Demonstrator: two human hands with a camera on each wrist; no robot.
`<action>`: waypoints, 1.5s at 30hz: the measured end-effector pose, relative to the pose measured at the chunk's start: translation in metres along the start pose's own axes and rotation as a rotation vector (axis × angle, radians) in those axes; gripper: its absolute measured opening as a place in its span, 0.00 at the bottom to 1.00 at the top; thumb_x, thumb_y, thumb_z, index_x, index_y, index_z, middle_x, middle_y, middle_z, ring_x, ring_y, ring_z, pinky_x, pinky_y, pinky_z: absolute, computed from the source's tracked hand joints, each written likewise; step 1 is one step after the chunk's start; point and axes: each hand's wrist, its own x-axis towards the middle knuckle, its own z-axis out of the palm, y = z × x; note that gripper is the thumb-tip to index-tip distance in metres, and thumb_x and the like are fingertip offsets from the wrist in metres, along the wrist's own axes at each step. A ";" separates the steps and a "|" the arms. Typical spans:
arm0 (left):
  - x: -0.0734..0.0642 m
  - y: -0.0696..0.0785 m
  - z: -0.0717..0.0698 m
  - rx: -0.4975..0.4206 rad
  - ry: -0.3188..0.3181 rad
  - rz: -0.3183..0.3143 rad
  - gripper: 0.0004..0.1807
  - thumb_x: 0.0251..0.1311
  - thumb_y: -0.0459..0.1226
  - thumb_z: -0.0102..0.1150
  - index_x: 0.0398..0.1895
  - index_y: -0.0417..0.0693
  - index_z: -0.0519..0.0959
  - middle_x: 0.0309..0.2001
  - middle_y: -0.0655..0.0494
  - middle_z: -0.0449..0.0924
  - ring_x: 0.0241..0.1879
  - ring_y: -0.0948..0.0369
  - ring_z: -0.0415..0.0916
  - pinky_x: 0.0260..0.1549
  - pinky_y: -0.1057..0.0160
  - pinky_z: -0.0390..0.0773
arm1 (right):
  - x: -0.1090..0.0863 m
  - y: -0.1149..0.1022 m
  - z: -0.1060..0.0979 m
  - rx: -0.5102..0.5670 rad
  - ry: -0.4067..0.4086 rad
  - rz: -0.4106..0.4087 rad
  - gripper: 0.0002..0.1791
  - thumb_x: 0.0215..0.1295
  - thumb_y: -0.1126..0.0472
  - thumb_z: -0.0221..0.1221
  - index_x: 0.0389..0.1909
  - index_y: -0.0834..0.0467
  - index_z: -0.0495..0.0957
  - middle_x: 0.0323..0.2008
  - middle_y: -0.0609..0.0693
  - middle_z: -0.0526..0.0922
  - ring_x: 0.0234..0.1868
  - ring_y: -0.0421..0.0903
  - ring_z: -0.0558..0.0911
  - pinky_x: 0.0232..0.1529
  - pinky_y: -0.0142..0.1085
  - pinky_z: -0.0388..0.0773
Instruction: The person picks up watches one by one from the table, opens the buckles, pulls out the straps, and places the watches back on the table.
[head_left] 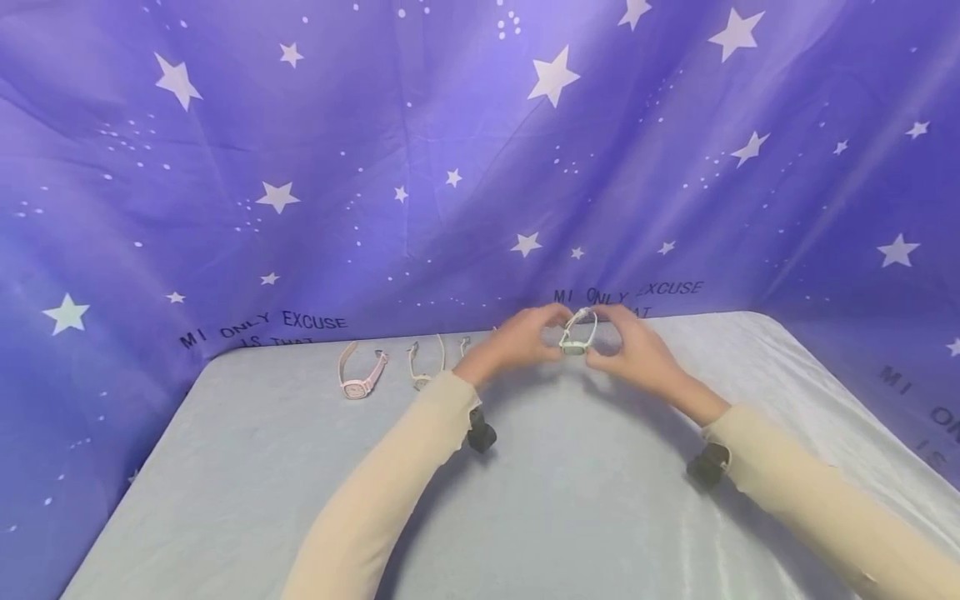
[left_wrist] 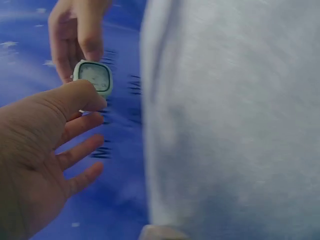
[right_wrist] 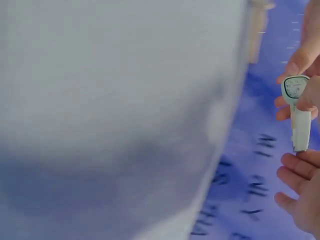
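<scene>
A pale green wristwatch (head_left: 574, 348) with a rounded square case is held up between both hands over the back of the table, its strap looping upward. My left hand (head_left: 521, 337) pinches one side of the watch; in the left wrist view its thumb lies along the case (left_wrist: 96, 75) while the other fingers spread out. From the opposite side my right hand (head_left: 637, 346) grips it. The right wrist view shows the right thumb over the dial's edge and the pale strap (right_wrist: 301, 130) hanging beside the fingers.
On the grey cloth-covered table (head_left: 570, 500), a pink wristwatch (head_left: 356, 388) and a cream wristwatch (head_left: 422, 381) stand to the left. Another strap end (head_left: 464, 343) shows partly behind the left forearm. A purple star-patterned curtain (head_left: 465, 125) hangs along the table's back edge.
</scene>
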 end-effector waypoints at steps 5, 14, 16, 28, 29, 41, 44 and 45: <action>-0.015 0.013 -0.027 -0.126 0.094 0.024 0.33 0.53 0.30 0.71 0.63 0.50 0.73 0.63 0.48 0.80 0.66 0.51 0.76 0.69 0.47 0.72 | 0.011 -0.023 -0.013 0.029 0.111 -0.136 0.39 0.53 0.63 0.69 0.69 0.62 0.69 0.63 0.65 0.78 0.62 0.66 0.77 0.62 0.66 0.73; -0.048 0.028 -0.062 -0.524 0.128 0.046 0.38 0.52 0.17 0.61 0.70 0.41 0.66 0.59 0.38 0.80 0.59 0.48 0.81 0.57 0.57 0.83 | 0.020 -0.072 -0.025 0.408 0.034 -0.177 0.40 0.53 0.77 0.64 0.70 0.61 0.65 0.60 0.66 0.80 0.59 0.61 0.82 0.58 0.44 0.83; -0.054 0.029 -0.066 -0.612 0.120 0.001 0.39 0.54 0.17 0.60 0.72 0.40 0.65 0.59 0.35 0.79 0.56 0.48 0.82 0.54 0.56 0.85 | 0.021 -0.081 -0.025 0.564 -0.048 -0.094 0.40 0.55 0.78 0.62 0.71 0.62 0.62 0.59 0.68 0.80 0.57 0.55 0.84 0.55 0.38 0.84; -0.077 0.015 -0.075 -1.029 0.082 -0.290 0.36 0.59 0.17 0.54 0.74 0.34 0.63 0.66 0.32 0.73 0.68 0.42 0.72 0.68 0.52 0.74 | 0.031 -0.105 -0.021 1.026 -0.328 0.303 0.35 0.72 0.71 0.52 0.76 0.71 0.51 0.49 0.50 0.86 0.46 0.39 0.88 0.57 0.35 0.83; -0.078 0.014 -0.076 -1.055 0.079 -0.293 0.36 0.59 0.17 0.53 0.74 0.32 0.62 0.67 0.31 0.72 0.69 0.41 0.71 0.68 0.53 0.74 | 0.032 -0.106 -0.019 1.033 -0.325 0.311 0.33 0.73 0.71 0.51 0.76 0.72 0.53 0.50 0.50 0.86 0.46 0.39 0.88 0.57 0.35 0.83; -0.094 0.011 -0.080 -1.047 0.145 -0.250 0.26 0.63 0.25 0.61 0.66 0.29 0.71 0.58 0.36 0.82 0.50 0.56 0.86 0.64 0.54 0.78 | 0.037 -0.116 -0.011 1.091 -0.309 0.258 0.28 0.72 0.73 0.52 0.70 0.78 0.60 0.39 0.43 0.90 0.45 0.40 0.89 0.55 0.35 0.84; -0.096 0.011 -0.079 -1.022 0.160 -0.247 0.25 0.63 0.25 0.62 0.64 0.29 0.73 0.53 0.39 0.85 0.47 0.57 0.86 0.62 0.54 0.79 | 0.035 -0.117 -0.011 1.089 -0.311 0.228 0.28 0.71 0.73 0.53 0.69 0.78 0.61 0.39 0.44 0.90 0.45 0.41 0.89 0.56 0.35 0.84; -0.097 0.011 -0.079 -1.020 0.165 -0.250 0.25 0.63 0.25 0.62 0.64 0.29 0.73 0.52 0.41 0.86 0.47 0.58 0.86 0.62 0.54 0.80 | 0.034 -0.116 -0.011 1.091 -0.309 0.221 0.28 0.71 0.73 0.54 0.69 0.78 0.61 0.39 0.44 0.90 0.45 0.40 0.89 0.56 0.34 0.84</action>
